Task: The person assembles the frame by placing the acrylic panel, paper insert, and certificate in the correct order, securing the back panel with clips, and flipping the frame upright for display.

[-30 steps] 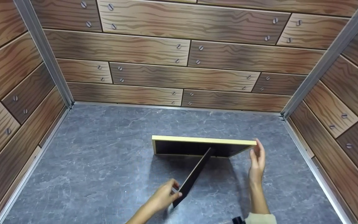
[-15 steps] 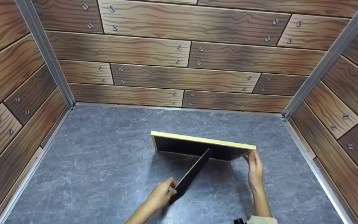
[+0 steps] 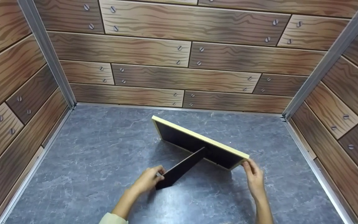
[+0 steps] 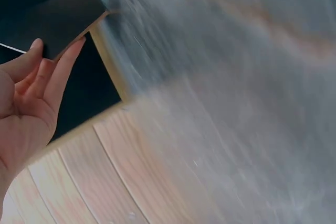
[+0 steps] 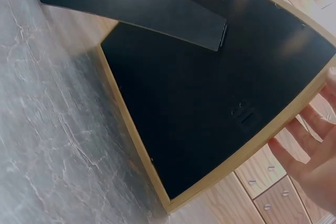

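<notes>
A picture frame [image 3: 179, 137] with a thin pale yellow border stands on edge, its black back towards me. It is turned at an angle, left end farther away. From the middle of the back, a black easel leg [image 3: 180, 169] swings out towards the lower left. My left hand [image 3: 148, 179] pinches the leg's free end between thumb and fingers, as the left wrist view shows at the leg's edge [image 4: 58, 22]. At the frame's right side, my right hand [image 3: 255, 179] grips the border. Metal hanging hooks [image 5: 245, 116] show on the back in the right wrist view; the front is hidden.
The grey marbled table surface [image 3: 104, 149] spreads around the frame. Wood-plank-patterned walls [image 3: 154, 53] enclose it at the back and both sides, with metal strips [image 3: 48, 59] at the corners.
The frame has swung round on the table: its left end moved away, its right end came nearer. My left hand moved left and slightly up with the leg; my right hand moved down with the border.
</notes>
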Tool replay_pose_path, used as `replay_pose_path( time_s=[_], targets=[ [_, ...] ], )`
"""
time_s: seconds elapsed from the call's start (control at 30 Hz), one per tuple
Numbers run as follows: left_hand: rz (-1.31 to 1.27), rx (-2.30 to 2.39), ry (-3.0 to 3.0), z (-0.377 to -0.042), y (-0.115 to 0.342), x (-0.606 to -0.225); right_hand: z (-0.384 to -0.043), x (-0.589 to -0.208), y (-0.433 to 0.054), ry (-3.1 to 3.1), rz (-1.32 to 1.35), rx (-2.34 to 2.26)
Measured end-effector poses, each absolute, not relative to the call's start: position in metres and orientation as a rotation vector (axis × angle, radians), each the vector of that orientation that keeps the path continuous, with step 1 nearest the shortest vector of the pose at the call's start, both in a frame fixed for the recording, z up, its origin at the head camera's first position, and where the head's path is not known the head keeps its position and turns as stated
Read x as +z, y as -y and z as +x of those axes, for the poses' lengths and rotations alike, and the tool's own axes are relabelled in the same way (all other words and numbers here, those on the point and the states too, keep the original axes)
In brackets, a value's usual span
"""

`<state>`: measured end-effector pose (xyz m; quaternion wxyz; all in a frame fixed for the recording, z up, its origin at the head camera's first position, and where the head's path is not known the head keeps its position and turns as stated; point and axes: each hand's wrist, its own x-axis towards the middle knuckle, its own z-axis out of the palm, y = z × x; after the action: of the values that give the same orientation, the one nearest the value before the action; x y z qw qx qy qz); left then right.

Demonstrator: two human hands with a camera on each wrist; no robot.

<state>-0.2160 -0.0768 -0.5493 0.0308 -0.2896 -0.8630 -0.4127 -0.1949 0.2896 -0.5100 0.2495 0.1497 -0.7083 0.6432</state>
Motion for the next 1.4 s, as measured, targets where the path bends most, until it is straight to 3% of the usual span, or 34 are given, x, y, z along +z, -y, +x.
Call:
replay_pose_path(
  time_s=[0.4, 0.7, 1.1, 1.4],
  targets=[
    [-0.892, -1.230, 2.628, -0.254, 0.103, -0.556, -0.177, -0.506, -0.275, 2.054, 0.532, 1.673],
    [-0.726, -1.065, 2.620, -0.251, 0.104, -0.560, -0.178, -0.513, -0.278, 2.141, 0.641, 1.669],
    [-0.605, -1.010, 2.498, -0.242, 0.098, -0.550, -0.185, -0.532, -0.295, 2.424, 0.344, 1.876],
    [-0.536, -0.976, 2.524, -0.260, 0.100, -0.550, -0.177, -0.537, -0.284, 2.330, 0.655, 1.876]
  ],
)
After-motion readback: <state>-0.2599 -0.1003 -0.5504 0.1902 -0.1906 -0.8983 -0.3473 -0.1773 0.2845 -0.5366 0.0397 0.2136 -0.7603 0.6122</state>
